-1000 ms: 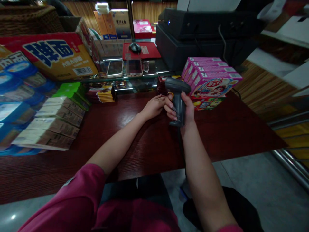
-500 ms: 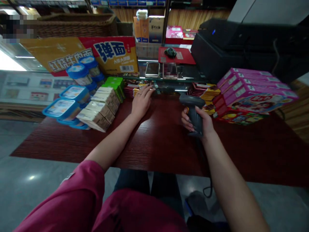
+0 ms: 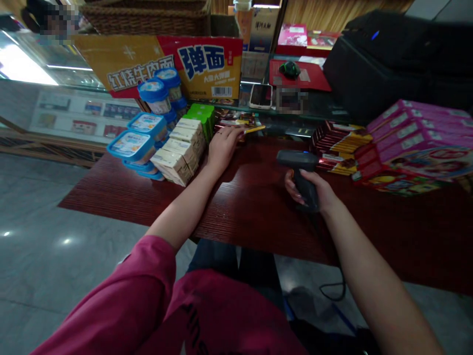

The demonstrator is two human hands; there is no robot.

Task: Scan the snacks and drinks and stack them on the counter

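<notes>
My left hand (image 3: 224, 148) is closed on a thin wrapped snack bar (image 3: 255, 129) with a yellow edge, which sticks out to the right past the fingertips. Just behind that hand lie more dark red wrapped bars (image 3: 236, 118), partly covered by it. My right hand (image 3: 314, 190) grips a black barcode scanner (image 3: 305, 170) by its handle, head up and tilted leftward, with a cable (image 3: 342, 266) running down from it. To the scanner's right stands a stack of red-and-yellow wrapped bars (image 3: 338, 140).
White-and-tan small boxes (image 3: 177, 153), green packs (image 3: 199, 116) and blue-lidded tubs (image 3: 133, 145) stand left on the dark wooden counter (image 3: 236, 212). Pink boxes (image 3: 417, 128) sit right. A noodle carton (image 3: 207, 69), phone (image 3: 261, 96) and mouse (image 3: 290, 70) are behind.
My left hand now has a bar with its yellow edge showing. The view has swung, so the goods sit further right. My right hand still holds the scanner.
</notes>
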